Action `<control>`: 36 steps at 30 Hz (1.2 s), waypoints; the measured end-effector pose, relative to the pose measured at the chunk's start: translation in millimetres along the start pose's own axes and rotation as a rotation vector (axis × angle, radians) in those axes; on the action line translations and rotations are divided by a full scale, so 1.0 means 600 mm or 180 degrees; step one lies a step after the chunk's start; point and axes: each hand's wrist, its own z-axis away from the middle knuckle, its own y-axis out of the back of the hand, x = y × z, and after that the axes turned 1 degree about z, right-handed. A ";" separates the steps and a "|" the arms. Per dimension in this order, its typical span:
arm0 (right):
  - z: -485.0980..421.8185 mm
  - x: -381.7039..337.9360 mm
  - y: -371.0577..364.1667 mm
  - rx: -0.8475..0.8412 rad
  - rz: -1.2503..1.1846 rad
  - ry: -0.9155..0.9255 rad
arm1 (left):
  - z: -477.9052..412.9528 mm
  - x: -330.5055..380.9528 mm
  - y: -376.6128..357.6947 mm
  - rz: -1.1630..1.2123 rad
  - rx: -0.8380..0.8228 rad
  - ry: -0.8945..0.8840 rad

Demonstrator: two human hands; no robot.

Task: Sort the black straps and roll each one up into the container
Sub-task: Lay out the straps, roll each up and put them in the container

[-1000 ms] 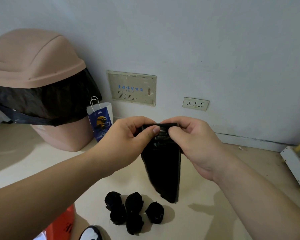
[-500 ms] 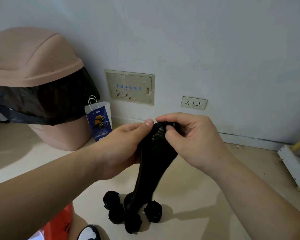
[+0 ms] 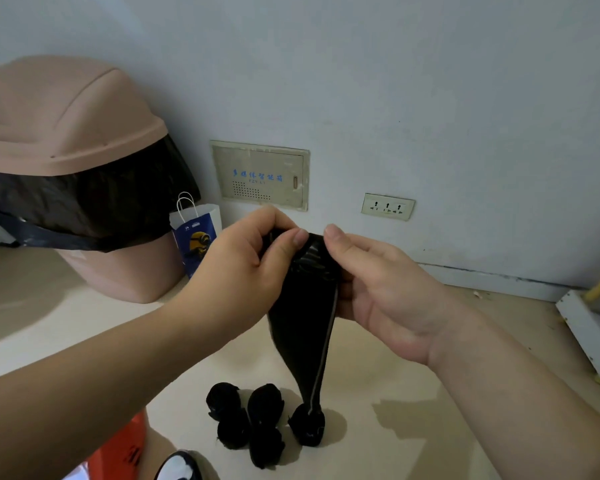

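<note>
A black strap (image 3: 303,327) hangs from both my hands in the middle of the view, wide at the top and narrowing to a point just above the floor. My left hand (image 3: 246,268) pinches its rolled top edge between thumb and fingers. My right hand (image 3: 378,289) holds the same top from the right, fingers curled behind the strap. Several rolled black bundles (image 3: 257,420) lie together on the floor below the strap's tip.
A pink bin (image 3: 66,140) with a black liner stands at the left against the wall. A small blue paper bag (image 3: 196,237) leans beside it. An orange object (image 3: 125,448) sits at the bottom left. A white base with a yellow handle (image 3: 593,334) lies at the right.
The hanging strap has swung back from the left and now drops straight down over the right-hand bundle. Both hands shifted their pinch along the top edge.
</note>
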 end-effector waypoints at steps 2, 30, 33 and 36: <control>-0.002 0.004 0.001 0.0103 -0.0124 0.0010 | 0.002 -0.003 -0.002 -0.0165 -0.0018 -0.0202; -0.006 0.011 -0.001 0.0522 -0.0042 0.0486 | 0.004 -0.001 0.000 0.0663 -0.0531 0.0562; -0.004 0.013 -0.006 0.0643 0.0177 0.0751 | 0.005 -0.001 -0.001 0.0906 -0.0572 0.0832; -0.002 0.015 -0.010 0.0733 0.0503 0.1083 | 0.007 -0.003 -0.004 0.1326 -0.0708 0.1311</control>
